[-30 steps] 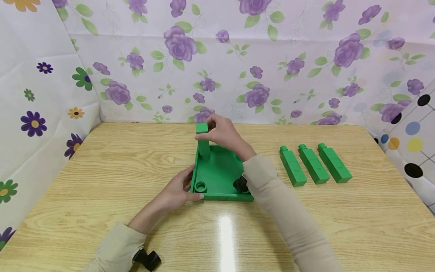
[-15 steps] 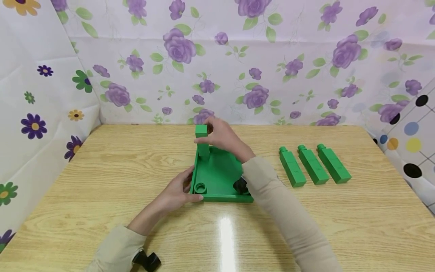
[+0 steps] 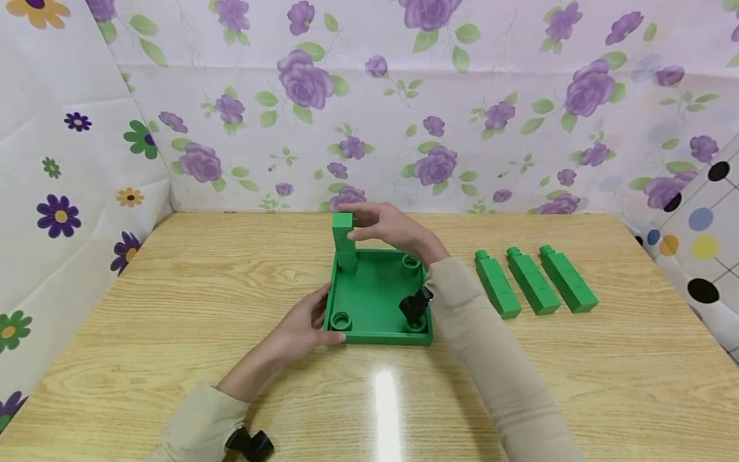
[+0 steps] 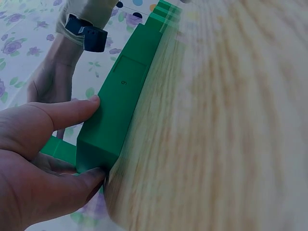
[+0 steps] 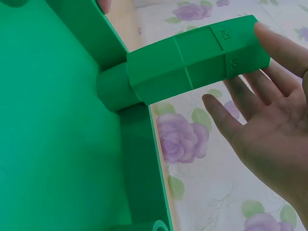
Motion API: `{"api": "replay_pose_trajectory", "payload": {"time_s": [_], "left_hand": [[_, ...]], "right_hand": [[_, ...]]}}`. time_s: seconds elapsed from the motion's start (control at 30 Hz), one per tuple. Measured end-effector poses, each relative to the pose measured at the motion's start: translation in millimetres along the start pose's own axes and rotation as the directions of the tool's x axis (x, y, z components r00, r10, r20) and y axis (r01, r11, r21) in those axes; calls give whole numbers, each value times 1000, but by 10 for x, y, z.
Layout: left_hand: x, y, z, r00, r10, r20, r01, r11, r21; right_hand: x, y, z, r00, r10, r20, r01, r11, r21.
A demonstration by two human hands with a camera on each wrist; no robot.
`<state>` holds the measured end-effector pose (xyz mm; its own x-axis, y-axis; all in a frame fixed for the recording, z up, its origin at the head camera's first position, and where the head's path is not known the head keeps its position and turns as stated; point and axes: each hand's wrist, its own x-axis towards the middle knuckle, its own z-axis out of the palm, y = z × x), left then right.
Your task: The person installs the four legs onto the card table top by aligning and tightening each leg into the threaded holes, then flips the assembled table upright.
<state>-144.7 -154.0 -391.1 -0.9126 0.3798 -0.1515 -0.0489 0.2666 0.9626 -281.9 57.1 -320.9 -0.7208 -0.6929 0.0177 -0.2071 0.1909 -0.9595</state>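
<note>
A green square tray (image 3: 378, 295) lies on the table, with round sockets at its corners. My left hand (image 3: 303, 324) grips the tray's front left corner; in the left wrist view the thumb and a finger press on either side of the corner. A green square post (image 3: 344, 239), marked with small digits in the right wrist view, stands upright in the far left socket. Beside the post's upper part is my right hand (image 3: 389, 228), its fingers spread and loosely bent. The right wrist view shows a fingertip right at the post's top end and the palm apart from it.
To the right of the tray, three more green posts (image 3: 533, 282) with threaded ends lie side by side on the wooden table (image 3: 231, 269). A flowered cloth (image 3: 369, 115) hangs behind the table. Black cameras (image 3: 416, 305) are strapped to both wrists.
My right hand has loosened its grip on the post and shifted slightly right, its fingers opening. The post stays upright in its socket. My left hand keeps its place on the tray.
</note>
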Motion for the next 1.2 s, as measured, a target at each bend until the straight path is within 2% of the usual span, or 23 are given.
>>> {"api": "replay_pose_trajectory", "payload": {"time_s": [0.27,0.6,0.93,1.2], "left_hand": [[5,-11,3,1000,26,17,-26,1000,4],[0,-6,-4,1000,16,21,-15,1000,-11],[9,-9,-8,1000,8,9,-8,1000,2],[12,-11,-6,1000,11,10,-11,1000,2]], "right_hand": [[6,-12,23,999,9,-42,-10,1000,-28],[21,-52,99,990,0,-142,-22,988,-154],[36,-64,237,963,1,-268,-49,984,-174],[34,-51,304,930,-13,-367,-78,970,-232]]}}
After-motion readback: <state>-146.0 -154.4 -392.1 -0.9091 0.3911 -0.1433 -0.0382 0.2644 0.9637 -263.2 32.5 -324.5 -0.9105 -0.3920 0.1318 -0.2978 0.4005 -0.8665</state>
